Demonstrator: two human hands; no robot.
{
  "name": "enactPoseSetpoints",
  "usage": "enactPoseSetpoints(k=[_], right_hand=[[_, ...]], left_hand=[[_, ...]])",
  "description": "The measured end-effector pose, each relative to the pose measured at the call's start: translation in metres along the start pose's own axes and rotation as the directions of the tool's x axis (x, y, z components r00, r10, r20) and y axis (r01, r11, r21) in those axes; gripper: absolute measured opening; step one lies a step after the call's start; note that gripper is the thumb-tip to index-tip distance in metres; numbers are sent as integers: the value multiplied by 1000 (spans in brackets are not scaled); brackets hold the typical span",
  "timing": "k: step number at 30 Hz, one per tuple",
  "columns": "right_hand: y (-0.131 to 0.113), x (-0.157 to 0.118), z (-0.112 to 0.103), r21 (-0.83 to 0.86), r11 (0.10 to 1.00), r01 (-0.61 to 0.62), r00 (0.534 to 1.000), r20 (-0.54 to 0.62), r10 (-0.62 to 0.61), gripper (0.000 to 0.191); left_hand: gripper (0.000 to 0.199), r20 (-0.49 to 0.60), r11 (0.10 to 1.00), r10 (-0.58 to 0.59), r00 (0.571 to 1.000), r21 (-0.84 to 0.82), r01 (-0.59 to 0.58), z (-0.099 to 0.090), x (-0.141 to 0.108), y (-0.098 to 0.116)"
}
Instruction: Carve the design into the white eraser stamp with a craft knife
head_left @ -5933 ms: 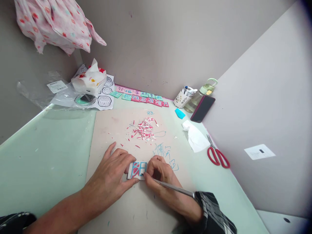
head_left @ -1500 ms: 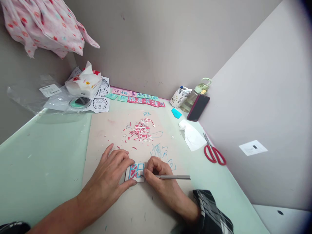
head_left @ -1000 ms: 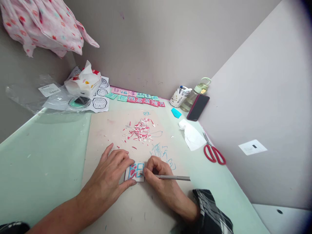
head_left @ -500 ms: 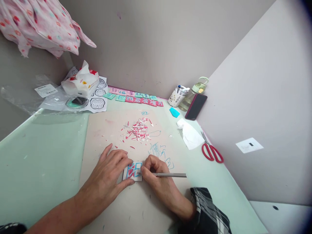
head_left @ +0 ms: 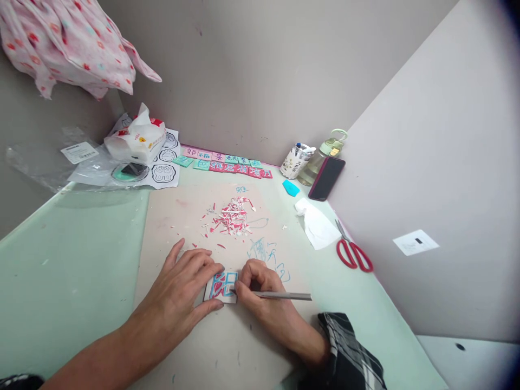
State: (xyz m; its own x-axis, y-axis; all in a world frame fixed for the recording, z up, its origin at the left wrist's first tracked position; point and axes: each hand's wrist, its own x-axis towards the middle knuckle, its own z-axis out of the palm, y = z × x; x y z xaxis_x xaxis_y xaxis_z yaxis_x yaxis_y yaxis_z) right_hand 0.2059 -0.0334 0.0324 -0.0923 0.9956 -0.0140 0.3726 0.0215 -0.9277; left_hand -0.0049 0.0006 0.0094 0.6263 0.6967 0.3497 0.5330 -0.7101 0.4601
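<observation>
Clock bearings are read from the tile, twelve being away from you. One small white-faced tile (head_left: 221, 287), marked in blue and red, flat on the beige board (head_left: 231, 341) in front of you. At nine, your left hand (head_left: 182, 287), part-open, thumb and forefinger pressed at the tile's near and far edges. At three, your right hand (head_left: 266, 311), curled closed about a slim silver craft knife (head_left: 290, 296), its tip at the tile's right portion. Nearest obstruction: a loose heap of red and white shavings (head_left: 233, 216) towards twelve, stray slivers scattered down towards your left fingers. Farther at twelve, two rows of lettered tiles (head_left: 228, 168), pink, green and red, by the wall. At one, a turquoise scrap (head_left: 291, 188), and beyond it a pen cup (head_left: 293, 163). About half past one, a phone (head_left: 327, 179) leaning before a green-lidded bottle (head_left: 309, 172). At two, a crumpled tissue (head_left: 317, 225), just beside red-handled scissors (head_left: 350, 245) at half past two. At eleven, a tissue pack (head_left: 136, 140) on printed sheets (head_left: 164, 174); at ten, a clear plastic bag (head_left: 43, 162). High at eleven, pink patterned cloth (head_left: 81, 49).
</observation>
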Motion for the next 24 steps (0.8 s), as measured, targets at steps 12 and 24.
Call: enactPoseSetpoints(k=[12, 24], right_hand=[[-1, -2, 0, 30, 1000, 1, 1000, 14, -2, 22], [-1, -2, 3, -58, 998, -13, 998, -56, 10, 24]], left_hand=[[36, -31, 1000, -2, 1000, 6, 2, 4, 1, 0], [40, -18, 999, -9, 1000, -45, 8, 3, 2, 1]])
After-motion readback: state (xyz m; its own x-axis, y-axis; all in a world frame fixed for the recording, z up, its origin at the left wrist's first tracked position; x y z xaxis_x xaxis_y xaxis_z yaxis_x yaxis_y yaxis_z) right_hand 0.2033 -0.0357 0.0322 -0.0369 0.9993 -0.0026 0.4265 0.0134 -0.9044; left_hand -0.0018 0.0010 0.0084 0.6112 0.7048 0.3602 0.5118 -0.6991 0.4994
